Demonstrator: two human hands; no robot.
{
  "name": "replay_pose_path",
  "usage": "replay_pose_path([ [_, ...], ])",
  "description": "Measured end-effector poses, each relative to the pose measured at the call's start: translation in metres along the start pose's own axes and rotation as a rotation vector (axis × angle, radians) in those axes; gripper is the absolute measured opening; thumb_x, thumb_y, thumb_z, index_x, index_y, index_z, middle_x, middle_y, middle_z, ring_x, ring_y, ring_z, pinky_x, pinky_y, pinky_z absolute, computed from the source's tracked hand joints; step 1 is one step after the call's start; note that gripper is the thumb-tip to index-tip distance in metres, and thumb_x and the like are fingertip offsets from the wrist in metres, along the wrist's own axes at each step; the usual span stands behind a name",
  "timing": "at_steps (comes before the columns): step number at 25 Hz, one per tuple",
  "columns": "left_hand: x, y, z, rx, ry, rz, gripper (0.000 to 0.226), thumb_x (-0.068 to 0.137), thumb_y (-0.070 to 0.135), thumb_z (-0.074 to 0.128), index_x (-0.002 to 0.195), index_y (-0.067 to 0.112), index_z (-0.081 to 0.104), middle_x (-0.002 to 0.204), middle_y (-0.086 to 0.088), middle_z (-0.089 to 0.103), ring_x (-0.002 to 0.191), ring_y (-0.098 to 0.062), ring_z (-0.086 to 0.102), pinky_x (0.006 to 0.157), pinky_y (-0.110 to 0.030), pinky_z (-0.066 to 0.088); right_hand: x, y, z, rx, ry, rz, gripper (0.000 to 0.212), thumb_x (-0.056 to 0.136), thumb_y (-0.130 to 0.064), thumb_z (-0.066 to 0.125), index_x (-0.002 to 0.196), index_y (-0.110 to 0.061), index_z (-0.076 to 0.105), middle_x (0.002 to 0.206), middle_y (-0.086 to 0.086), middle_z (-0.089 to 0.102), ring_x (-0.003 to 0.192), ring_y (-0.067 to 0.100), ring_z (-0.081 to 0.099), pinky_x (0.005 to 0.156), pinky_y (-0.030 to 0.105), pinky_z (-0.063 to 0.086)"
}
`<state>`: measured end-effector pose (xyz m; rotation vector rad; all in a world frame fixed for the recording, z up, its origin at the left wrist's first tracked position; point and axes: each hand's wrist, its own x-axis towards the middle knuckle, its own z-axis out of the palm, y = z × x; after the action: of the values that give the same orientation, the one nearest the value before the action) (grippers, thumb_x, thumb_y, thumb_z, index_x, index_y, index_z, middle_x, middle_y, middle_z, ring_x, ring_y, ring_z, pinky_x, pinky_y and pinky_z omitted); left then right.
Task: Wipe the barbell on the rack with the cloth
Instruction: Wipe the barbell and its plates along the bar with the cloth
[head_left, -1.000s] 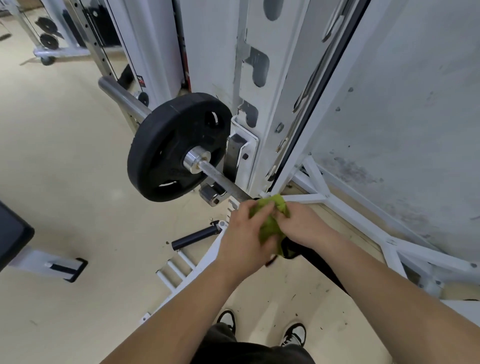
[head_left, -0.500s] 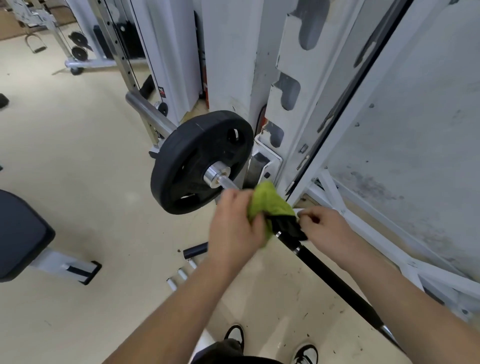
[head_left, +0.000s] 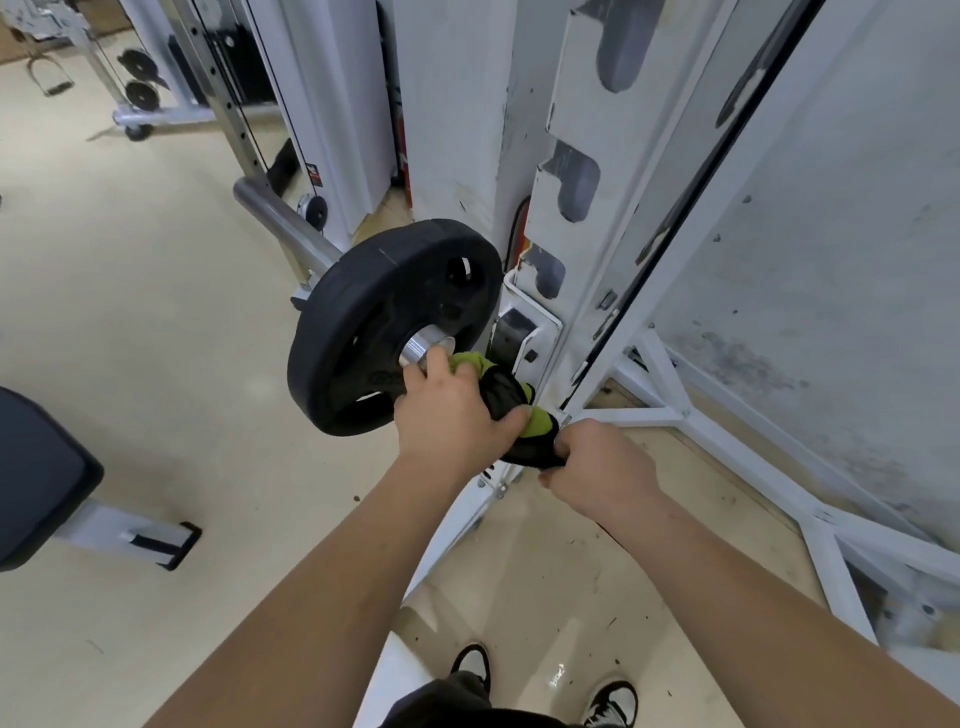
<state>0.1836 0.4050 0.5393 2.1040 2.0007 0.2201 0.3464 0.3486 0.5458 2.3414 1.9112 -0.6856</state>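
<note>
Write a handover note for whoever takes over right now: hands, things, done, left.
Left hand: grips the cloth, wrapped on the barbell beside the weight plate.
Right hand: grips the cloth's dark lower end.
Done: cloth is on the bar at the rack end.
Left: wipe along the shaft; how much is already clean can't be told.

Left hand (head_left: 447, 410) slid cloth (head_left: 537, 421) toward plate (head_left: 358, 322), seemingly.

Left hand (head_left: 448, 420) curled in a grip, right hand (head_left: 602, 467) clenched just beside
</note>
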Motion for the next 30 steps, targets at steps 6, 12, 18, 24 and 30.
replay_pose_path([
  [6,-0.017,-0.014,0.001,0.014,0.01,0.291,0.041,0.08,0.055,0.06,0.098,0.02,0.071,0.115,0.003,0.054,0.112,-0.029,0.048,0.077,-0.039,0.05,-0.001,0.001,0.0,0.018,0.004,0.05,0.012,0.08,-0.031,0.066,0.083,-0.02,0.068,0.072,-0.003,0.068,0.071,0.021,0.066,0.058,0.028,0.047],
  [12,0.019,-0.021,-0.009,0.034,0.12,0.009,0.031,0.094,0.037,0.061,0.117,0.017,0.066,0.131,-0.007,0.046,0.114,-0.035,0.044,0.071,-0.041,0.055,-0.001,0.002,0.0,0.041,-0.009,0.071,0.014,0.077,-0.035,0.071,0.085,-0.024,0.073,0.073,-0.004,0.069,0.072,0.019,0.067,0.067,0.03,0.053],
  [18,-0.03,-0.001,0.006,0.006,0.052,0.394,0.022,0.081,0.023,0.066,0.101,0.018,0.071,0.114,-0.002,0.055,0.102,-0.032,0.051,0.06,-0.032,0.042,-0.01,0.004,-0.002,0.065,0.022,0.073,0.023,0.079,-0.044,0.074,0.082,-0.021,0.071,0.072,-0.005,0.065,0.071,0.021,0.064,0.055,0.026,0.04],
  [24,-0.072,0.032,0.036,-0.187,0.136,0.214,0.026,0.083,0.019,0.063,0.109,0.018,0.068,0.118,-0.004,0.061,0.093,-0.032,0.051,0.07,-0.04,0.052,-0.041,0.036,-0.005,-0.075,-0.041,0.119,0.025,0.079,-0.045,0.076,0.084,-0.025,0.062,0.078,-0.005,0.062,0.069,0.017,0.061,0.053,0.025,0.04],
  [30,-0.033,0.022,0.022,-0.042,0.103,0.318,0.029,0.091,0.026,0.059,0.12,0.026,0.065,0.118,0.002,0.06,0.102,-0.03,0.053,0.069,-0.042,0.055,-0.052,0.049,0.0,-0.027,-0.003,0.128,0.016,0.085,-0.04,0.071,0.084,-0.024,0.071,0.077,-0.003,0.068,0.072,0.019,0.068,0.061,0.027,0.05],
])
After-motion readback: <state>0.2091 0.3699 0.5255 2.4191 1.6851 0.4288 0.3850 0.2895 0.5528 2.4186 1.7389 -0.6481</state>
